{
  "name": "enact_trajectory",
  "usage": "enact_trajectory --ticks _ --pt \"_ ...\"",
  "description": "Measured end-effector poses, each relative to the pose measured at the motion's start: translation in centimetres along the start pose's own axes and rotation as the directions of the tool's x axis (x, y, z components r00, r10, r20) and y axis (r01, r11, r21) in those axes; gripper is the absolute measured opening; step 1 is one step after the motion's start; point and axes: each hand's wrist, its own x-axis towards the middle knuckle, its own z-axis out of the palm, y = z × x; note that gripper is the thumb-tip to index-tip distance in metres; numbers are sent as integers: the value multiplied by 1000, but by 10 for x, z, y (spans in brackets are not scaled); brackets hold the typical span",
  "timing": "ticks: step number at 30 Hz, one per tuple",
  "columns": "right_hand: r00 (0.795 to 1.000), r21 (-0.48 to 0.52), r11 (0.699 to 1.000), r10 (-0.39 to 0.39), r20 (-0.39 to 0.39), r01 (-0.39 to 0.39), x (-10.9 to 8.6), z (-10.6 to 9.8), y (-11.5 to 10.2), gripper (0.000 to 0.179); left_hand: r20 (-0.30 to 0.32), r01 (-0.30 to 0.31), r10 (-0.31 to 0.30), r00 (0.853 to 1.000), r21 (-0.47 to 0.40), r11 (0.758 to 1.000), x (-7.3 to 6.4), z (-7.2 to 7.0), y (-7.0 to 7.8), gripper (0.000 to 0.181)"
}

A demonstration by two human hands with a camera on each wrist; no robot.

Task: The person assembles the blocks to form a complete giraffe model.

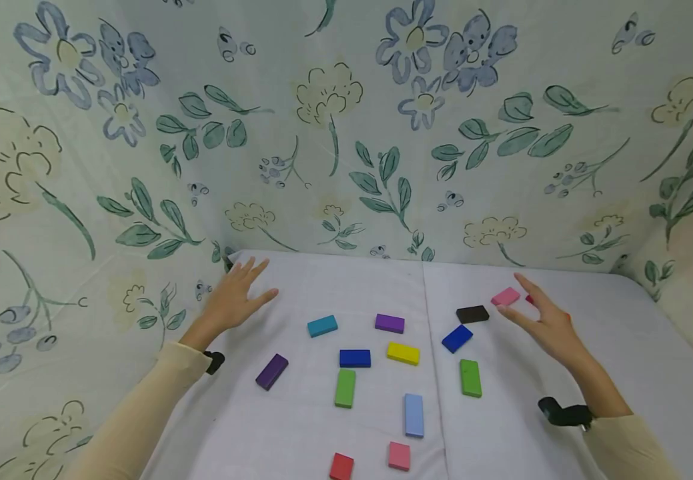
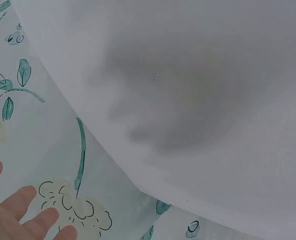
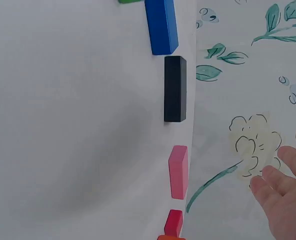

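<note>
My left hand [image 1: 233,298] is spread with straight fingers over the far left of the white table, holding nothing. The teal block [image 1: 322,326] and dark purple block [image 1: 271,372] are the pieces closest to it. On the far right, my right hand [image 1: 547,328] also has its fingers extended and grips nothing. In the head view it partly covers a crimson block [image 3: 174,222]. Beside its fingertips lie a pink block [image 1: 505,297] and a black block [image 1: 472,314]. A blue block [image 1: 457,339] and a green block [image 1: 470,378] lie farther left.
Mid-table lie purple [image 1: 389,323], yellow [image 1: 403,353] and dark blue blocks [image 1: 355,358], plus another green block [image 1: 345,388]. Nearer are light blue [image 1: 414,415], square pink [image 1: 399,456] and red blocks [image 1: 341,467]. A floral curtain [image 1: 298,153] hangs behind the table.
</note>
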Motion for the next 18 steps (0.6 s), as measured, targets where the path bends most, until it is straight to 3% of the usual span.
enact_trajectory --ticks 6,18 --pt "997 64 997 -50 63 46 -2 4 -11 85 13 8 -7 1000 -61 998 -3 0 9 82" --pt "989 191 975 -128 77 111 -1 24 -28 73 5 -49 51 999 -201 978 -5 10 20 76"
